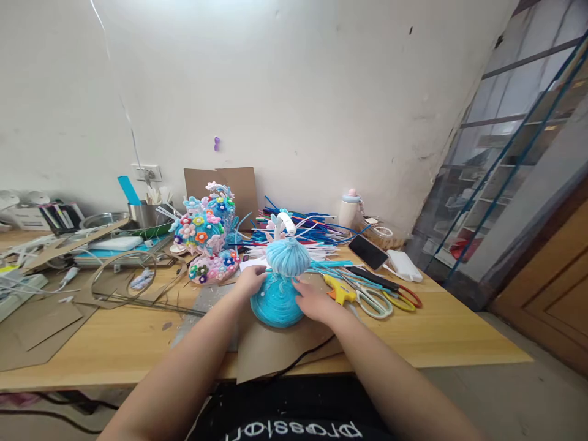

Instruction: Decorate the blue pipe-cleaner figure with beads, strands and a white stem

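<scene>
A blue fuzzy craft piece [277, 303], seemingly made of pipe cleaners, stands in front of me with a wide round base. On its top sits a light blue, ribbed dome [288, 257], and a white curved stem [286, 222] rises above or just behind it. My left hand [252, 279] grips the base's left side, fingertips partly hidden behind it. From the right, my right hand [313, 299] has its fingers against the base's edge. Beneath the piece lies a sheet of brown cardboard [260, 355]. To the right of my right hand rests a yellow glue gun [340, 290].
Scissors [375, 304], a phone [367, 252] and a white power bank [404, 265] lie at right. Behind are piled pipe cleaners [316, 252] and a bottle [349, 209]. Flower-covered crafts [202, 229] stand left, near cardboard rings [123, 278]. A black cord [305, 354] crosses the cardboard.
</scene>
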Available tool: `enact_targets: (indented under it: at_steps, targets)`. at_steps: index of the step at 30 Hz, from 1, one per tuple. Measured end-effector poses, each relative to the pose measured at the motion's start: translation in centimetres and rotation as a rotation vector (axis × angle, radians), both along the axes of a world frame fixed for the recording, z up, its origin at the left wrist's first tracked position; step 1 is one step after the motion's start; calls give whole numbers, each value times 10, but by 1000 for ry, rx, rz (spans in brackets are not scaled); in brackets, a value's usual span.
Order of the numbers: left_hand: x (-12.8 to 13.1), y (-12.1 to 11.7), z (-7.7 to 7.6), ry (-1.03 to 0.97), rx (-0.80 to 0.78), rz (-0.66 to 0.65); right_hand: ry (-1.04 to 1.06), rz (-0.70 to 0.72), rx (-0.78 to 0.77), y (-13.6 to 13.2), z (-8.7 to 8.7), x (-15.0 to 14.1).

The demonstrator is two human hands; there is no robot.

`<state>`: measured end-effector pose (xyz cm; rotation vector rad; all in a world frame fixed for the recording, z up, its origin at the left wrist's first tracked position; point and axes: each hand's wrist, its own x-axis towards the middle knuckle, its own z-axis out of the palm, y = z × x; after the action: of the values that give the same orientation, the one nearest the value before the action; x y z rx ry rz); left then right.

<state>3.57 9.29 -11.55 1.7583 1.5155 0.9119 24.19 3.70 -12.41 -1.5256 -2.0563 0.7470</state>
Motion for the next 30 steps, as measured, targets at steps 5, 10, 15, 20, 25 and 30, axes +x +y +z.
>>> enact_targets:
  at_steps: [5,10,15,20,25,30]
  targets:
    - [-24,-51,-17,-270,-70,108,352,-64,-103,-26,-16,24]
    - [-17,-99,-44,-565,-100,163,797,-127,-195,-49,-31,14]
    - [-4,-112,-53,-767,-104,144,1098,-158,-250,-59,-29,7]
    - [-2,-109,-52,-868,-124,166,1244,-141,-278,-60,-30,3]
    - [0,-104,-53,-920,-134,199,1295,-156,-309,-62,-37,-1]
    - [-3,-101,-49,-933,-138,203,1301,-166,-339,-70,-36,-1]
